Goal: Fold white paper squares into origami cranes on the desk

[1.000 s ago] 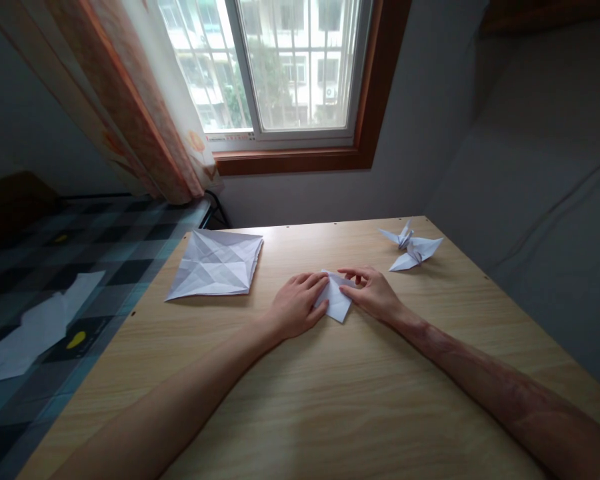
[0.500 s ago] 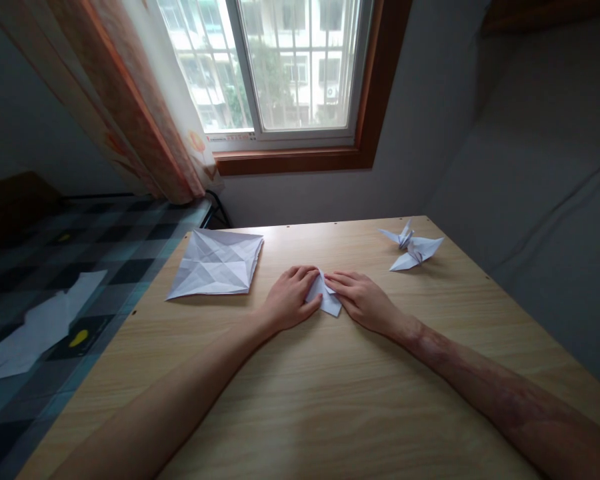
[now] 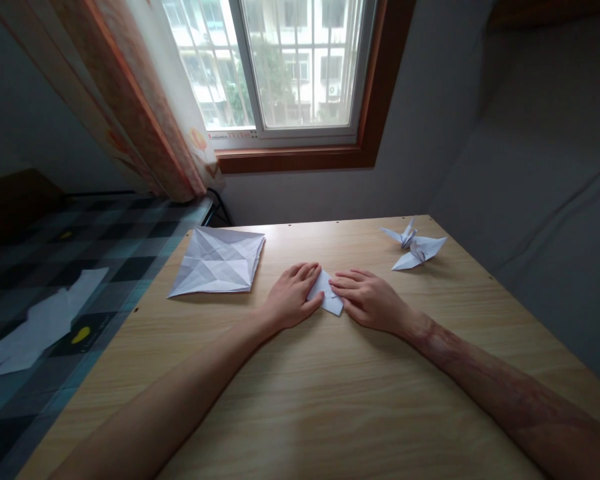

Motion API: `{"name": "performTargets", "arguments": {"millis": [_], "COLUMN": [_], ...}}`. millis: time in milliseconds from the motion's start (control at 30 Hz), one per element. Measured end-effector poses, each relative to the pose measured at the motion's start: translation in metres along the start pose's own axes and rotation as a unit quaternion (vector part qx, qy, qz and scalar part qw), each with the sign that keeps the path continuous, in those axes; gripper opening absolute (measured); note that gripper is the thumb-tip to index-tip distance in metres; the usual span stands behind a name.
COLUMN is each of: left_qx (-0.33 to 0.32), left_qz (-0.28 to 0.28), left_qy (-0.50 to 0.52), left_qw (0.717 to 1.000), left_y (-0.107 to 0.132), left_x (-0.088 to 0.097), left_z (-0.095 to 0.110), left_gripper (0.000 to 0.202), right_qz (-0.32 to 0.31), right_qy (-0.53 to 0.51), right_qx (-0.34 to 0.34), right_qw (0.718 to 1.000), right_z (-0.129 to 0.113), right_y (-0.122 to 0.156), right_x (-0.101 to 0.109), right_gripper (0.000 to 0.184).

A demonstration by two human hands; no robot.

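A small folded white paper (image 3: 329, 295) lies on the wooden table (image 3: 330, 393) between my two hands. My left hand (image 3: 293, 298) lies flat over its left part, fingers pressing down. My right hand (image 3: 367, 297) presses its right part, fingertips meeting the left hand's near the paper's top. Most of the paper is hidden under the hands; only a narrow strip and its lower corner show.
A creased, unfolded white sheet (image 3: 217, 262) lies at the table's back left. A finished paper crane (image 3: 414, 247) stands at the back right. A bed with a checked cover (image 3: 65, 280) and loose white papers (image 3: 35, 327) is to the left. A window (image 3: 280, 63) and a curtain (image 3: 145, 100) are behind.
My right hand came down from pinching a raised flap and now lies flat on the paper. Both hands closed in together, folding the paper narrower.
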State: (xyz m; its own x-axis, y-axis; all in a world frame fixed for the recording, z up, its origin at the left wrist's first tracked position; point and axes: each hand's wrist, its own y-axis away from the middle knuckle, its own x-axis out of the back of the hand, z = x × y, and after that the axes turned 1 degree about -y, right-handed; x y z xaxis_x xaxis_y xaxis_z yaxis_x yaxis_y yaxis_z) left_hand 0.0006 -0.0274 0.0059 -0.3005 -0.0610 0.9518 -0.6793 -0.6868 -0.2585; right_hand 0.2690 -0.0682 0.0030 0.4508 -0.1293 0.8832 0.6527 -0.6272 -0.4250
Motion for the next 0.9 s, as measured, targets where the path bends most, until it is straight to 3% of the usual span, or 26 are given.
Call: {"name": "performTargets", "arguments": {"millis": [433, 567, 767, 900], "left_qx": [0.020, 0.031, 0.102, 0.103], "left_qz": [-0.017, 0.010, 0.080, 0.097], "left_qy": [-0.007, 0.016, -0.001, -0.004], "left_qw": [1.000, 0.999, 0.992, 0.990], "left_y": [0.000, 0.000, -0.002, -0.001], "left_x": [0.000, 0.000, -0.001, 0.000], "left_z": [0.000, 0.001, 0.003, 0.005], "left_gripper": [0.068, 0.066, 0.071, 0.066], "right_qz": [0.115, 0.097, 0.064, 0.046], "right_qy": [-0.054, -0.053, -0.045, -0.047], "right_qx": [0.008, -0.004, 0.007, -0.003], "right_qw": [0.992, 0.994, 0.997, 0.998], "right_z": [0.005, 0.005, 0.007, 0.003], "right_y": [0.004, -0.002, -0.003, -0.003], "right_x": [-0.002, -0.003, -0.007, -0.006], "right_gripper": [0.022, 0.023, 0.035, 0.034]}}
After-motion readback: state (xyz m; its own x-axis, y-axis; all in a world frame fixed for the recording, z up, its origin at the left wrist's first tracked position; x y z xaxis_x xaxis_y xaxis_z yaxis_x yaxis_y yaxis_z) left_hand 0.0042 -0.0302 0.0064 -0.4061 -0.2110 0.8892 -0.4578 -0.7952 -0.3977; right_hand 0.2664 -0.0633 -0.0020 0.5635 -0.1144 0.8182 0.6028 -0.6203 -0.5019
